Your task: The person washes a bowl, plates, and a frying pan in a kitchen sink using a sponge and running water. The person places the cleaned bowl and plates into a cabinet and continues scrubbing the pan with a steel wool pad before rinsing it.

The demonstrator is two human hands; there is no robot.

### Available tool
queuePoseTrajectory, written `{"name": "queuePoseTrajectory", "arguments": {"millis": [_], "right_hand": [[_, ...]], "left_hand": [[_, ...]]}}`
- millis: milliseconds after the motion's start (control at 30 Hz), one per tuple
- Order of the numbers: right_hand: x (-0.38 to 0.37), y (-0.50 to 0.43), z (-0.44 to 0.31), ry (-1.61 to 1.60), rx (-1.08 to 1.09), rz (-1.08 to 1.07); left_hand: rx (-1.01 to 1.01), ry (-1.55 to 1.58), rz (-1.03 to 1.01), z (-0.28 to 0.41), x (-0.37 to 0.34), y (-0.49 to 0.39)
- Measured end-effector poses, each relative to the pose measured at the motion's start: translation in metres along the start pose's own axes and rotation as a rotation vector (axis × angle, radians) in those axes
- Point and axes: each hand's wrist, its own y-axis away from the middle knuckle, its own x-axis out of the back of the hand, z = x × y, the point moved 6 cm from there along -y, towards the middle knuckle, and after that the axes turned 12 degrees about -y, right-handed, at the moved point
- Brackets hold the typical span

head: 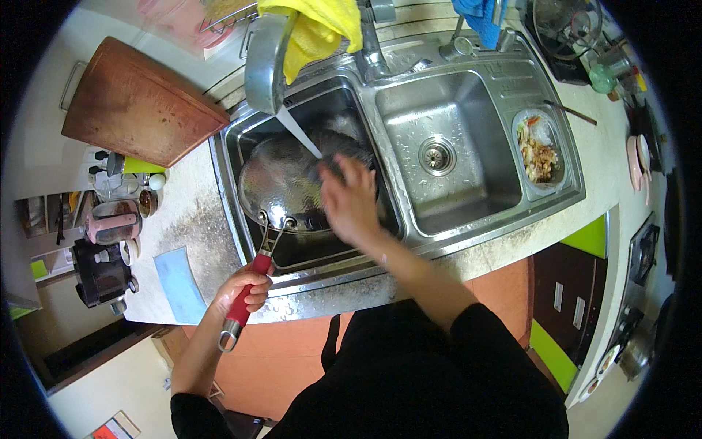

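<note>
A wide metal pan [282,181] with a dimpled, wet surface lies tilted in the left basin [384,217] of a steel double sink. My left hand [244,288] is closed around its red handle [258,271], over the counter's front edge. Water [299,131] runs from the faucet spout [266,68] onto the pan. My right hand [351,200] reaches over the pan beside the stream, blurred by motion. Under its fingers is a dark patch; whether that is a scrubber in the hand or part of the pan, I cannot tell.
A yellow cloth [315,33] hangs over the faucet. On the right drainer sits a plastic tray of food scraps [537,153], with a dark stick [570,112] behind it. A wooden cutting board [142,101] leans at the left, and a light-blue cloth [180,285] lies on the counter.
</note>
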Motion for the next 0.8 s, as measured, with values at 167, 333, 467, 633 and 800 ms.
{"name": "queuePoseTrajectory", "arguments": {"millis": [167, 333, 467, 633, 800], "right_hand": [[-0.007, 0.015, 0.023, -0.069, -0.11, -0.018], [-0.053, 0.051, 0.005, 0.043, 0.113, -0.328], [-0.057, -0.025, 0.05, 0.044, -0.099, -0.149], [-0.053, 0.007, 0.011, 0.026, -0.031, -0.32], [-0.05, -0.023, 0.044, 0.099, -0.042, -0.188]], "left_hand": [[-0.055, -0.117, 0.066, -0.022, 0.019, -0.024], [-0.095, -0.191, 0.139, -0.037, 0.034, -0.035], [-0.125, -0.159, 0.135, -0.046, 0.032, -0.044], [-0.14, -0.172, 0.129, -0.052, 0.029, -0.047], [-0.132, -0.137, 0.12, -0.052, 0.03, -0.049]]}}
